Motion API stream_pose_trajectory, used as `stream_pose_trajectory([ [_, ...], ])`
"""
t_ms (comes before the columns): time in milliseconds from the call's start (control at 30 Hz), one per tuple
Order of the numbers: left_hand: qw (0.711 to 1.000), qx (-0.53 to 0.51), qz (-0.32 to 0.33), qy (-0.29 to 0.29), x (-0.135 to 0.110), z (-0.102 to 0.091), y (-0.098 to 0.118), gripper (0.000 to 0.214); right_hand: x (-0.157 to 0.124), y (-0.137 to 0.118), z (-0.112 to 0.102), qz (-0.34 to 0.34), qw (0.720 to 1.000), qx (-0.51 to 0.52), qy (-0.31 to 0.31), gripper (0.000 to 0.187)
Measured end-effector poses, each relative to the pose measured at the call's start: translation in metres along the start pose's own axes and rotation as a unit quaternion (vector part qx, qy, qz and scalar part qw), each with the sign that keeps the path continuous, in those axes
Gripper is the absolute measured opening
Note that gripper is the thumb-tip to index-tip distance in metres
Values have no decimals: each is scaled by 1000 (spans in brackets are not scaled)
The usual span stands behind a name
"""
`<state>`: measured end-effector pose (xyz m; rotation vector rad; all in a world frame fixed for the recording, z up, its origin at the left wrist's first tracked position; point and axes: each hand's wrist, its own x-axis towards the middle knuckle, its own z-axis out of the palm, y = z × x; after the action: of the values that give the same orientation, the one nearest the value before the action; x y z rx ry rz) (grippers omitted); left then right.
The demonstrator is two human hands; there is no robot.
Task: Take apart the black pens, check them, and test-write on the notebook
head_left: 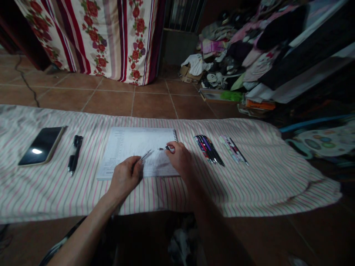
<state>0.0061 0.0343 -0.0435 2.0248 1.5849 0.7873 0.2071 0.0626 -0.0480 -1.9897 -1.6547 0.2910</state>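
Over an open spiral notebook (113, 151), my left hand (126, 173) is closed on a slim, clear-looking pen barrel (146, 154) that points up and to the right. Facing it, my right hand (179, 157) pinches a dark pen piece (168, 148) with a thin pointed end aimed left. A small gap separates the two parts. To the right of the notebook lie a bunch of pens (208, 149) and a smaller group of pens (234, 149). Black pens (75, 155) rest together on the left.
A phone (41, 146) lies at the left on the striped cloth (266, 177) covering the low surface. Beyond it are the tiled floor (111, 99) and a flowered curtain (111, 37). Clothes (244, 51) are heaped at the back right near a cardboard box (191, 75).
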Motion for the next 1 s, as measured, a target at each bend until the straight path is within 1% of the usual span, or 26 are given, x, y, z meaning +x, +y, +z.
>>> stream_pose_trajectory([
  [133,1000,15,12,-4,-1,-1,0,32,-1,0,-2,5,1000,8,-7,29],
  [233,999,32,22,-7,-1,-1,0,34,-2,-3,-7,-5,1000,14,24,27],
  [333,998,48,26,-3,-2,-1,0,35,-4,-10,-12,-37,994,70,74,22],
  [400,998,53,29,2,-2,-1,-1,36,-6,-15,-13,-56,987,126,79,22],
  [467,998,56,33,9,-2,0,-2,37,-8,-21,-11,-51,978,199,48,22],
  [567,998,51,40,29,-2,1,-3,37,-11,-28,-5,-16,951,308,-36,23],
  [633,997,47,38,38,-2,0,-2,36,-12,-34,-3,5,931,355,-85,24],
  [733,997,53,37,36,-2,0,1,35,-14,-42,-3,25,900,414,-131,24],
  [833,996,66,49,33,-3,0,2,35,-15,-49,-3,45,878,455,-142,21],
  [1000,995,72,64,37,-4,1,1,36,-16,-52,0,65,872,467,-133,16],
])
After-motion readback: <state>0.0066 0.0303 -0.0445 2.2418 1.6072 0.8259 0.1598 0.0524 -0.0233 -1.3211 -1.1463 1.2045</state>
